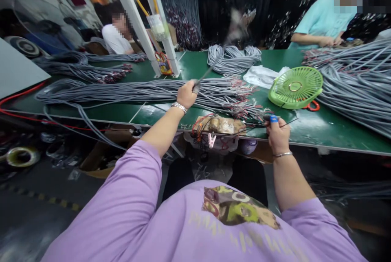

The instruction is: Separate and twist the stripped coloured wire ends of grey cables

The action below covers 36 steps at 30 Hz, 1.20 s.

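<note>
My left hand [186, 94] is closed around one grey cable [204, 75] and lifts its end above a long bundle of grey cables [122, 90] that lies across the green table [320, 125]. The cable's far part is smeared by motion. My right hand [277, 134] rests at the table's front edge, with a blue cover on one fingertip, pinching a thin dark wire [288, 123] beside the bundle's stripped red and white ends [241, 103]. A brown taped block [221, 124] with red wires sits between my hands.
A green fan [295, 87] lies flat at the right with red-handled scissors [312, 105] under it. More grey cable bundles [357, 87] fill the right side, and a coil [233, 58] sits at the back. Two other people sit across the table. White posts [143, 22] stand at centre-left.
</note>
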{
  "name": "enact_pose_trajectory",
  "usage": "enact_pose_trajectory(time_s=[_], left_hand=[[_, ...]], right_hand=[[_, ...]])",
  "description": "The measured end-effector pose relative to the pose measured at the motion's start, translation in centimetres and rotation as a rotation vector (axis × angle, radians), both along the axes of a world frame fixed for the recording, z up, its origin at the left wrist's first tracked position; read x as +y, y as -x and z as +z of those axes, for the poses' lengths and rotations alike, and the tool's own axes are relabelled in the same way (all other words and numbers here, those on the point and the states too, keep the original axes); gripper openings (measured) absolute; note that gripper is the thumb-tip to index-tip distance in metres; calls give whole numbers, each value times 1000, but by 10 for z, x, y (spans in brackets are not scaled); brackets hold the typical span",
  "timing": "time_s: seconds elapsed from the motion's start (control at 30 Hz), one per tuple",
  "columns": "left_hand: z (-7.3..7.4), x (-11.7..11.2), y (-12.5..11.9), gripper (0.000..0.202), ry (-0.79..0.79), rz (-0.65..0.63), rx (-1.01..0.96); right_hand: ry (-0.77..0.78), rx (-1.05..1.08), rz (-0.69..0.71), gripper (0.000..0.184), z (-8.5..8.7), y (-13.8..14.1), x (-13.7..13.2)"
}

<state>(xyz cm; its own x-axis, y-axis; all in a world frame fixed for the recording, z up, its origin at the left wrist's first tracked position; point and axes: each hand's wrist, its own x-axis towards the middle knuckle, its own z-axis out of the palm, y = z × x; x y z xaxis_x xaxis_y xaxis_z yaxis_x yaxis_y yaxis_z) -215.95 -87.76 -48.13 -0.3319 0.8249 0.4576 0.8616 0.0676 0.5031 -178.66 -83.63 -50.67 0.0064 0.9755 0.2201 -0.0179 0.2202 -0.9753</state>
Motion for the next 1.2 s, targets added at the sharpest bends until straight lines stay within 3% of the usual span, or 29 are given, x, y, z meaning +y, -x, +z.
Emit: enact_pose_trajectory(time_s=[0.1, 0.2, 0.3, 0.4, 0.53, 0.63, 0.7, 0.8, 0.93, 1.07, 1.2], left_hand=[[31, -36, -15, 37, -178, -249, -86], [47, -90, -46, 36, -86, -553, -121], [37, -147, -80, 34, 145, -773, -228], [5, -192, -107, 46, 373, -894, -628], [-39, -230, -129, 58, 559, -638, -1216], [-59, -243, -132, 58, 601, -508, -1361], [-66, -245, -130, 58, 584, -456, -1402], [-72, -242, -127, 58, 537, -403, -1429], [-75, -236, -128, 56, 550, -423, -1425], [-73, -232, -129, 53, 584, -473, -1380], [-69, -233, -129, 55, 636, -504, -1326]], right_hand=[[-1, 0, 0, 43, 0, 0, 1], [-8, -9, -27, 40, 2, 1, 1], [-2, -5, -56, 29, 4, 3, 0], [-19, 3, -76, 19, 5, 4, -1], [-113, -22, -91, 17, 4, 3, 1], [-194, -52, -111, 17, 1, 4, -8], [-197, -24, -99, 16, -2, 9, -30], [-30, 26, 27, 17, -9, 20, -86], [307, -130, 473, 37, -18, 40, -153], [472, -92, 696, 58, -15, 61, -167], [535, -32, 850, 57, -11, 82, -164]])
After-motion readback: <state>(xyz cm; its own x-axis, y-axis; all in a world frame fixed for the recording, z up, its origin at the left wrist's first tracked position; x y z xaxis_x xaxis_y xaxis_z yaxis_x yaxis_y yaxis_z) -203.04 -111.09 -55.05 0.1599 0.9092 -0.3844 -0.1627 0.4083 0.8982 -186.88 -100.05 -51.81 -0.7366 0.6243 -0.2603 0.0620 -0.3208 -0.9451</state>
